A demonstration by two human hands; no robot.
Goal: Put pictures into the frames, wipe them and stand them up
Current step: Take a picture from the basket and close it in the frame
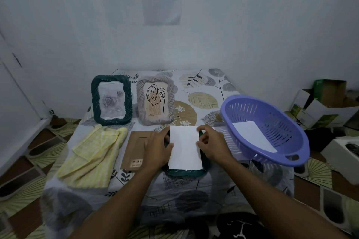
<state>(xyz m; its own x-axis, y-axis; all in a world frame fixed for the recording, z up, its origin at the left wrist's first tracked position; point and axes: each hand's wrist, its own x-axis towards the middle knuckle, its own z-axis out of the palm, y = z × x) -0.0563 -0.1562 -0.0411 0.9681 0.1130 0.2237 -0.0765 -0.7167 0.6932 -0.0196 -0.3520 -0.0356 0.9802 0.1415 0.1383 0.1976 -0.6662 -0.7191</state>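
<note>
A white picture sheet [185, 147] lies face down on a dark green frame [184, 172] that rests flat near the table's front edge. My left hand [158, 146] grips the sheet's left edge and the frame beneath it. My right hand [210, 142] pinches the sheet's right edge. A brown backing board [135, 147] lies flat just left of them. Behind, a dark green frame with a rose picture [111, 100] and a grey frame with a leaf drawing [155, 101] stand upright. A yellow cloth [93, 153] lies at the left.
A purple plastic basket [266, 128] sits tilted at the table's right edge, with a white sheet [252, 136] inside. The table carries a leaf-patterned cover [202, 99]. Cardboard boxes [326, 103] are stacked on the floor to the right. The wall stands close behind.
</note>
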